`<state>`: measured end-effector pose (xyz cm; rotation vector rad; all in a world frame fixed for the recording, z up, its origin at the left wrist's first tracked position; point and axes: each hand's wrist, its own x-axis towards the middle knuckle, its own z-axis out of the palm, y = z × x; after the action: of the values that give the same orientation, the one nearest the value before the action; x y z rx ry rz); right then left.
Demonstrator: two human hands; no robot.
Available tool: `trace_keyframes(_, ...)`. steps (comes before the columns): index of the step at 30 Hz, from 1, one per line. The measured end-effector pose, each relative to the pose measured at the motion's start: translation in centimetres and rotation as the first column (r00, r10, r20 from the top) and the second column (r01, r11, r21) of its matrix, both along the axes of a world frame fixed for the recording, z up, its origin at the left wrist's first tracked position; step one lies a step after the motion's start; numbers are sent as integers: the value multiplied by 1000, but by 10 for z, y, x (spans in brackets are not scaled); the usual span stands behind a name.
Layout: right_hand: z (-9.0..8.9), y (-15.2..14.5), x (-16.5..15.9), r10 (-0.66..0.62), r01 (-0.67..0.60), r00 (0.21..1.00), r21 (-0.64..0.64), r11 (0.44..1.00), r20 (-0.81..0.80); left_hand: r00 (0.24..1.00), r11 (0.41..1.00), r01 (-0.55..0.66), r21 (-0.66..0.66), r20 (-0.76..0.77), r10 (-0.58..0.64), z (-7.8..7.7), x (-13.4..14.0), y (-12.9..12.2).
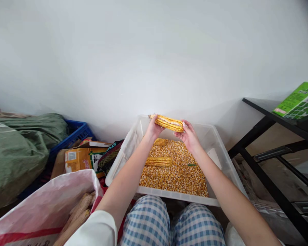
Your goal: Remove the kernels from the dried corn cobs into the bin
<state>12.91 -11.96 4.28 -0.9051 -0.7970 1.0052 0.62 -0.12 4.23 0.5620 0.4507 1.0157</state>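
Observation:
An ear of corn [169,123] is held level above a white plastic bin, with a pale strip along its upper side where kernels are gone. Around its left end wrap the closed fingers of my left hand [154,128]. My right hand [188,135] grips the right end between thumb and fingers. Below, the bin [228,171] holds a thick bed of loose corn kernels [176,181]. Two more ears lie on the kernels: one ear [159,161] near the middle, and another ear [160,141] behind it, partly hidden by my left arm. A small green strip [192,164] rests on the kernels.
Left of the bin stand a white and red sack [74,184] with bare cobs inside, an orange package [78,160], a blue crate [78,135] and a green sack [28,143]. At right, a black-framed stand [261,164] carries a green carton [297,100]. A white wall rises behind.

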Motion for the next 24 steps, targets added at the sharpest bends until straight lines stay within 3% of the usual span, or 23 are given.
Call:
trace_keyframes(11,2,0,-3,5,-5,999,-12,1000,-34,998,998,46,39,49,-48,-4,0,2)
trace_keyframes(16,-2,3,-12,150,-171,975,-125,977,-163,985,989,-128,-75,108,135,-10,9,1)
trace_keyframes(18,-6,3,-16,195,-234,960,-193,953,-203,984,985,-141,-98,97,150,-15,12,-1)
trace_keyframes(21,-13,3,-20,235,-311,933,-281,908,-272,995,990,-83,-113,40,88,-21,16,-6)
trace_keyframes(24,-19,2,-21,264,-358,917,-323,876,-299,994,991,76,-111,-64,-83,-25,21,-12)
